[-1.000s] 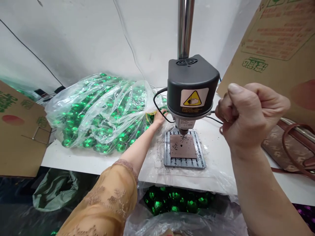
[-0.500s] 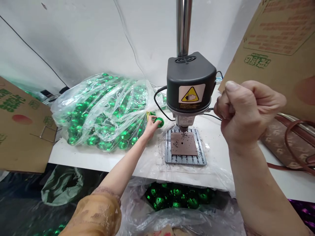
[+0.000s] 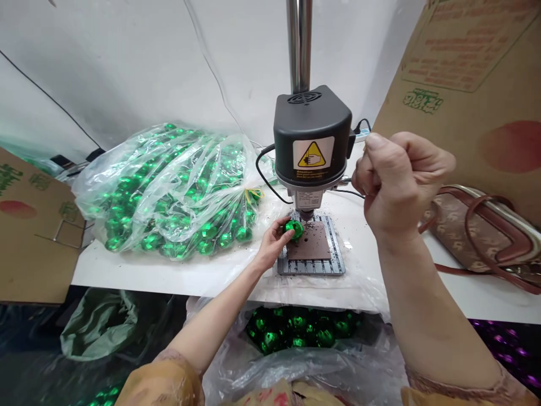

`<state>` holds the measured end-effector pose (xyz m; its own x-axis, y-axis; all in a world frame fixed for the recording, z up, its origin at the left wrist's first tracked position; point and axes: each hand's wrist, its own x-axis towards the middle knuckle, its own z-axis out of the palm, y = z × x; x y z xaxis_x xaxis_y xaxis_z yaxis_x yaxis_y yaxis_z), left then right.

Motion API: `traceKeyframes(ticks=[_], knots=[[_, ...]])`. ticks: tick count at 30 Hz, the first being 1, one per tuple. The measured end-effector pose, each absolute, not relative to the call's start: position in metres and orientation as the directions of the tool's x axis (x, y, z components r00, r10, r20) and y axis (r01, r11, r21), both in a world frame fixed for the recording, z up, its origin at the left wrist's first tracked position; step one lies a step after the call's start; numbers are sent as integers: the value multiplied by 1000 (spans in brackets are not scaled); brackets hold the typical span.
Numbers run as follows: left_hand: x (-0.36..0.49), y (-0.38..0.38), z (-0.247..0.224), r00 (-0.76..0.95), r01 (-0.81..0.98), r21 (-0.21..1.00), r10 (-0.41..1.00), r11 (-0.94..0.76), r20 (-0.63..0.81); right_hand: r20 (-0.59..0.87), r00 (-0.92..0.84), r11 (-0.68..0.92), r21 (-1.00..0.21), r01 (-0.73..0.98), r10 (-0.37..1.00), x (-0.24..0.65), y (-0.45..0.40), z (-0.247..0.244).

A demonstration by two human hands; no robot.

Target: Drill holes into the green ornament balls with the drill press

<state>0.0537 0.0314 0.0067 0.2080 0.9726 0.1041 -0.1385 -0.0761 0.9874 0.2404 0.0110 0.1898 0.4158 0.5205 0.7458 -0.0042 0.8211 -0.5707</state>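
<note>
My left hand (image 3: 274,243) holds a shiny green ball (image 3: 293,230) between thumb and fingers, over the left part of a brown square pad (image 3: 315,245). The pad has a small dark hole and lies on the slotted metal base (image 3: 337,265) of a bench drill. Above it hangs the black drill head (image 3: 311,124) with a yellow warning label; its chuck is just above and right of the ball. My right hand (image 3: 399,180) is closed at the drill's right side, around a lever whose metal rod shows at its left edge.
A clear bag of green balls (image 3: 169,192) lies left of the drill. More green balls (image 3: 300,330) sit in an open bag below the table edge. Cardboard boxes (image 3: 34,225) stand at both sides, with a patterned handbag (image 3: 486,237) at right. Dark shavings dot the base.
My left hand has carried the green ball from beside the bag rightward to the pad under the drill. The view has shifted slightly; my right hand keeps its closed pose.
</note>
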Motion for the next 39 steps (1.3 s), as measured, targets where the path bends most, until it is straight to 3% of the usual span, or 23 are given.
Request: traceKeyframes(ticks=[11, 19, 26, 39], knots=[[74, 43, -4, 271, -152, 977, 944, -151, 188, 763, 383, 781, -607, 147, 521, 243, 13, 183], [69, 41, -8, 370, -108, 962, 888, -251, 273, 758, 398, 798, -595, 95, 518, 242, 12, 185], [72, 26, -4, 373, -12, 966, 895, -257, 243, 750, 409, 802, -593, 71, 519, 241, 11, 186], [77, 23, -2, 329, -28, 977, 921, -211, 208, 778, 399, 818, -566, 107, 486, 240, 0, 170]])
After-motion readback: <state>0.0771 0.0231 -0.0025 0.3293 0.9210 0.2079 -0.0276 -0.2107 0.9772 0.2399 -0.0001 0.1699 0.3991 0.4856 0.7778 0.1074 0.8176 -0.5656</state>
